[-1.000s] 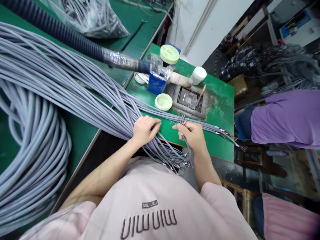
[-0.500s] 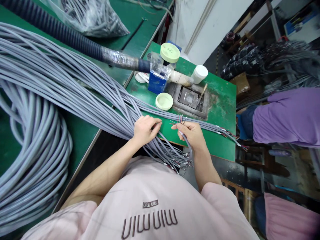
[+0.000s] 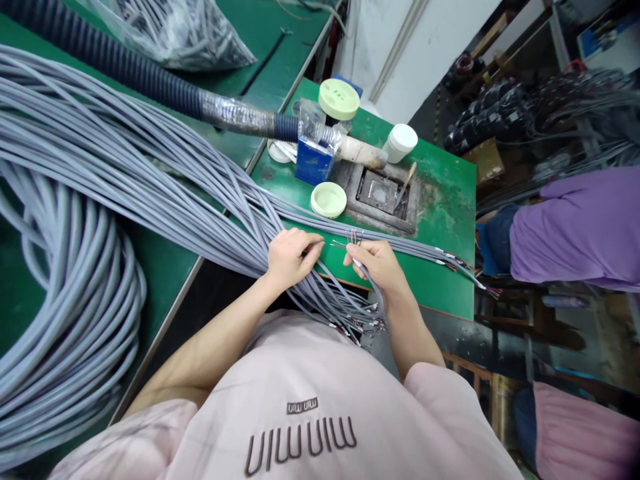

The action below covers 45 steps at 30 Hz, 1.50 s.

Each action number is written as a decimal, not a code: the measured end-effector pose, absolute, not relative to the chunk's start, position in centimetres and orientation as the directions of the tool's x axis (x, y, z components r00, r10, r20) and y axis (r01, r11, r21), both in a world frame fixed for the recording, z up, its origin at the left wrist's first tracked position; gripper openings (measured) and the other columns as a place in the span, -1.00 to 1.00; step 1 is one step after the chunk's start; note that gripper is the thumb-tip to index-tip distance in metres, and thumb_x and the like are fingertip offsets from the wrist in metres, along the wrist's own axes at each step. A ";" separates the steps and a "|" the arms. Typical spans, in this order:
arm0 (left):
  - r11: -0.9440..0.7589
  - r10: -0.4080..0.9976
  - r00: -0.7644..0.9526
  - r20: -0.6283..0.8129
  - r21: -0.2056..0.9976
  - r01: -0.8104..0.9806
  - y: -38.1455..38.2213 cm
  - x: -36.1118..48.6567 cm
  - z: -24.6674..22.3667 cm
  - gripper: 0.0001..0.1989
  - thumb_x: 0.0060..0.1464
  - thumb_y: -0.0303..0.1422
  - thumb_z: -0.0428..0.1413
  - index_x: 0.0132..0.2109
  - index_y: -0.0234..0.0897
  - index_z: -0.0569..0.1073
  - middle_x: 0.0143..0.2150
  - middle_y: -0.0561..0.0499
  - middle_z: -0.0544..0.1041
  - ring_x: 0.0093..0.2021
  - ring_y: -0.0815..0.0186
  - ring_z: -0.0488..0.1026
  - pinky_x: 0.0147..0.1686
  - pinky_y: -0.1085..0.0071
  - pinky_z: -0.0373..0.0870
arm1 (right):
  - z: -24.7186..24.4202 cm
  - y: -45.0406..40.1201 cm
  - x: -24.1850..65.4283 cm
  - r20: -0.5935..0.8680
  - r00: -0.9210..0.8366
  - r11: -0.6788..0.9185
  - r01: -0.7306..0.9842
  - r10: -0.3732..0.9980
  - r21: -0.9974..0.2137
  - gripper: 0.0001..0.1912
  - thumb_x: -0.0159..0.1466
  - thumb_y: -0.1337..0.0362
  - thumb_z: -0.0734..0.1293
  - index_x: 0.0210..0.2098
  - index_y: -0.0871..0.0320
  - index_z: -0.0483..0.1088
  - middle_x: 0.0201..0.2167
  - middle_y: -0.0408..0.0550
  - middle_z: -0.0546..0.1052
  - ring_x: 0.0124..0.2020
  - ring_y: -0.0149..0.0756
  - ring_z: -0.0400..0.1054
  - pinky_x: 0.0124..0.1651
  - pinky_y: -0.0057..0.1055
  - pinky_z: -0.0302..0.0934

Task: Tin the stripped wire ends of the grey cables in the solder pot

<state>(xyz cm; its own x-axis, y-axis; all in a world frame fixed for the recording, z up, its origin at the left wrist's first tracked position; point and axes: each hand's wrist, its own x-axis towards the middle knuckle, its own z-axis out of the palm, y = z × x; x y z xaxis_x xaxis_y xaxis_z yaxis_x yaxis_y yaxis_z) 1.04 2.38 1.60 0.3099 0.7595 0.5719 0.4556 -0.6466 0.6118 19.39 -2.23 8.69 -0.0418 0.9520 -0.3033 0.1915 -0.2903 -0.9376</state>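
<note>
My right hand (image 3: pixel 373 265) is closed around the end of a grey cable (image 3: pixel 376 288), just below its fanned-out thin coloured wires (image 3: pixel 354 236). Left of it, my left hand (image 3: pixel 294 255) has thumb and forefinger pinched together at the near end of the wires; anything between those fingertips is too small to make out. Under and beside my left hand runs a thick bundle of grey cables (image 3: pixel 200 207). Stripped cable ends (image 3: pixel 367 320) hang in a cluster at the bench's near edge, close to my shirt.
On the green bench (image 3: pixel 445 200) are a recessed metal pot (image 3: pixel 380 193), a pale green lid (image 3: pixel 329 200), a white jar (image 3: pixel 401 143) and a blue box (image 3: pixel 313 161). A black hose (image 3: pixel 150 77) crosses from upper left. Two other people are at the right.
My right hand has moved slightly left with the cable end, bringing its wires closer to my left hand. My left hand has hardly moved.
</note>
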 end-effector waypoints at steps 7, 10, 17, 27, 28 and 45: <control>-0.283 0.954 0.101 0.281 0.959 0.000 1.5 0.8 3.0 -0.84 0.06 -0.27 0.18 -0.26 -0.28 0.54 -0.41 0.05 0.47 -0.41 0.41 0.37 -0.36 0.45 0.30 | 8.3 -2.5 19.0 -0.328 -0.102 -0.299 0.224 0.939 -0.927 -0.59 0.18 0.03 0.32 -0.61 0.23 0.40 -0.82 -0.27 0.25 -0.77 -0.57 0.04 -0.63 -0.52 -0.11; -0.008 0.987 0.156 0.044 0.974 -0.227 0.6 0.8 3.8 -0.78 -0.02 -0.26 0.25 -0.21 -0.25 0.55 -0.32 0.03 0.51 -0.32 0.40 0.42 -0.32 0.47 0.36 | 8.3 -2.7 18.9 -0.350 -0.150 -0.325 0.170 0.925 -0.930 -0.58 0.17 0.01 0.33 -0.61 0.22 0.38 -0.83 -0.27 0.24 -0.78 -0.58 0.01 -0.65 -0.52 -0.14; 0.485 0.857 0.414 -0.306 0.750 -0.449 0.0 1.0 4.6 -0.67 -0.14 -0.22 0.32 -0.22 -0.30 0.56 -0.38 0.03 0.55 -0.40 0.42 0.47 -0.36 0.48 0.44 | 8.2 -3.2 19.2 -0.409 -0.347 -0.432 0.012 0.844 -0.902 -0.56 0.18 -0.03 0.34 -0.57 0.24 0.38 -0.84 -0.26 0.24 -0.79 -0.58 -0.03 -0.65 -0.53 -0.19; 0.562 0.789 0.543 -0.289 0.696 -0.447 -0.7 2.1 4.3 -0.71 -0.22 -0.26 0.37 -0.36 -0.33 0.53 -0.53 0.09 0.50 -0.55 0.50 0.38 -0.48 0.54 0.32 | 7.8 -4.0 19.1 -0.396 -0.496 -0.487 -0.065 0.773 -0.871 -0.55 0.17 -0.03 0.36 -0.59 0.25 0.37 -0.84 -0.27 0.22 -0.78 -0.56 -0.02 -0.63 -0.52 -0.15; 0.559 0.790 0.546 -0.278 0.694 -0.455 -0.8 2.2 4.3 -0.71 -0.24 -0.27 0.37 -0.37 -0.33 0.52 -0.54 0.09 0.49 -0.56 0.50 0.37 -0.51 0.54 0.30 | 7.7 -4.1 19.0 -0.394 -0.506 -0.492 -0.070 0.767 -0.868 -0.55 0.16 -0.03 0.36 -0.59 0.25 0.37 -0.84 -0.27 0.22 -0.78 -0.56 -0.02 -0.63 -0.52 -0.14; 0.511 0.779 0.611 -0.141 0.707 -0.489 -0.8 2.4 3.9 -0.66 -0.33 -0.22 0.41 -0.47 -0.33 0.49 -0.57 0.11 0.40 -0.63 0.53 0.25 -0.62 0.55 0.17 | 8.0 -3.9 18.2 -0.439 -0.568 -0.544 -0.019 0.696 -0.839 -0.53 0.15 -0.04 0.35 -0.60 0.27 0.38 -0.85 -0.26 0.23 -0.80 -0.58 -0.02 -0.67 -0.54 -0.19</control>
